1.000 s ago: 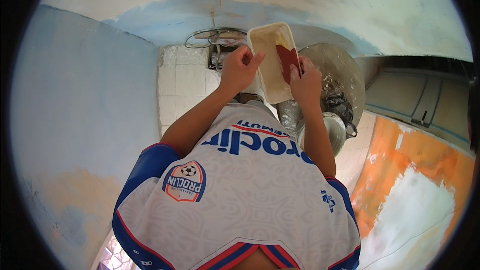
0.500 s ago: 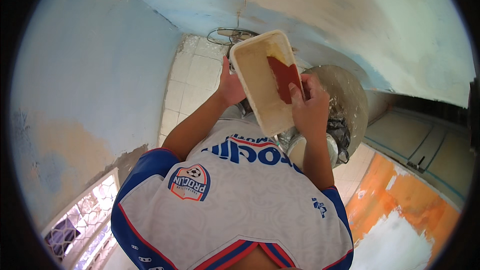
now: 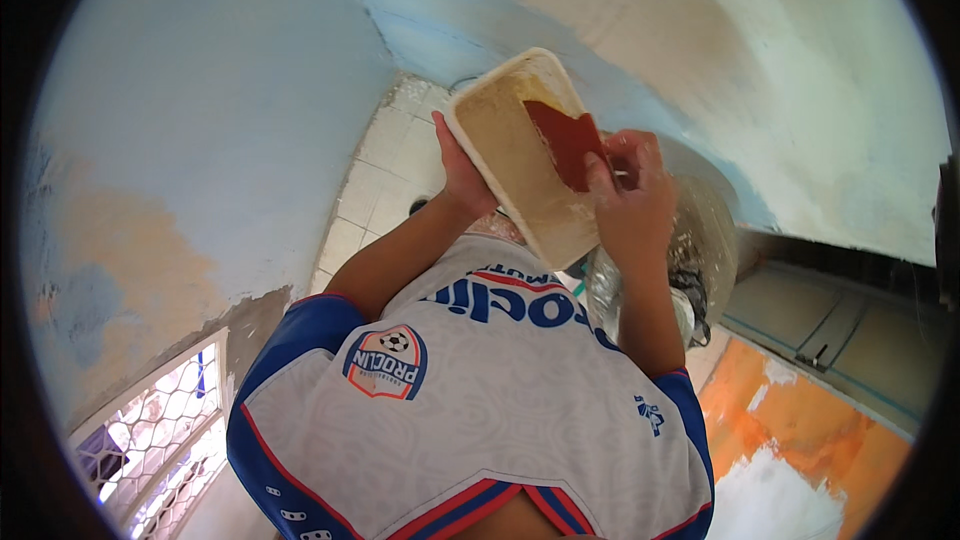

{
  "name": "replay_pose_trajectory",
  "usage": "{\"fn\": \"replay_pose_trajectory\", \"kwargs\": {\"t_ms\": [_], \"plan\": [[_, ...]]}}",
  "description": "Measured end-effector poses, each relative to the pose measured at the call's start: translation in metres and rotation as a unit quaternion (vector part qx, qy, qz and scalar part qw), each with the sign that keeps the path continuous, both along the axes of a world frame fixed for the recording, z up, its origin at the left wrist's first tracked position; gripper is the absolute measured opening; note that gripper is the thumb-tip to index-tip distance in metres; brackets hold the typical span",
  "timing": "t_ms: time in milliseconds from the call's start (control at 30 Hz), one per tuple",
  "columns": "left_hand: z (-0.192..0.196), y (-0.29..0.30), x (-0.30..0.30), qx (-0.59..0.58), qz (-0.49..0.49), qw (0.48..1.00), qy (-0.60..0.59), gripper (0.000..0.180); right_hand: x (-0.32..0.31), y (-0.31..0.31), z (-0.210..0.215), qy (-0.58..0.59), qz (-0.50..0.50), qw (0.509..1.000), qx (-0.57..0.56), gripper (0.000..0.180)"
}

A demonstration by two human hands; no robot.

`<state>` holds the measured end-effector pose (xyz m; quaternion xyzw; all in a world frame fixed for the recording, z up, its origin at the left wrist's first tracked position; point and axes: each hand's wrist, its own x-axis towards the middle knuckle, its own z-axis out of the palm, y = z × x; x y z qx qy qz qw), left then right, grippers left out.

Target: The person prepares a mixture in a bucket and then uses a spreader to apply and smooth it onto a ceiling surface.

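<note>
Dark-red flat scraper (image 3: 568,145) lay over the right part of the tray (image 3: 505,155), just left of the right hand (image 3: 635,185), pinched by its thumb and fingers. Off-white rectangular tray sat between both hands. Left hand (image 3: 466,176) touched its left side, thumb stretched out; other fingers hidden, couldn't tell if they gripped. Black plastic bag (image 3: 693,288) below and right of right hand; tiled floor (image 3: 378,165) left of left hand.
</note>
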<state>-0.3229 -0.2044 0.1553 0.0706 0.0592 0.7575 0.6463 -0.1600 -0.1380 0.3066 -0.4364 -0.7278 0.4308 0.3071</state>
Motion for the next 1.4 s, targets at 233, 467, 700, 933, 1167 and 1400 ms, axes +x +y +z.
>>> {"fn": "replay_pose_trajectory", "kwargs": {"t_ms": [233,467,700,933,1167,1400], "plan": [[0.016,-0.059,-0.122,-0.026,0.107,0.993,0.033,0.105,-0.124,-0.04,0.013,-0.045,0.061,0.972,0.22,0.018],[0.033,-0.093,-0.186,-0.16,0.187,0.969,0.038,0.108,-0.19,-0.078,0.034,-0.03,0.093,0.952,0.291,0.017],[0.023,-0.101,-0.233,-0.071,0.18,0.98,0.037,0.109,-0.23,-0.101,0.048,-0.059,0.158,0.954,0.248,0.02],[0.005,-0.122,-0.267,0.089,0.131,0.987,0.001,0.113,-0.272,-0.122,0.053,-0.117,0.201,0.92,0.317,0.023],[0.02,-0.13,-0.278,0.048,0.161,0.986,-0.007,0.115,-0.3,-0.127,0.034,-0.174,0.275,0.886,0.329,0.024],[0.016,-0.132,-0.28,0.02,0.213,0.976,0.027,0.117,-0.308,-0.131,0.038,-0.191,0.29,0.887,0.304,0.028]]}}
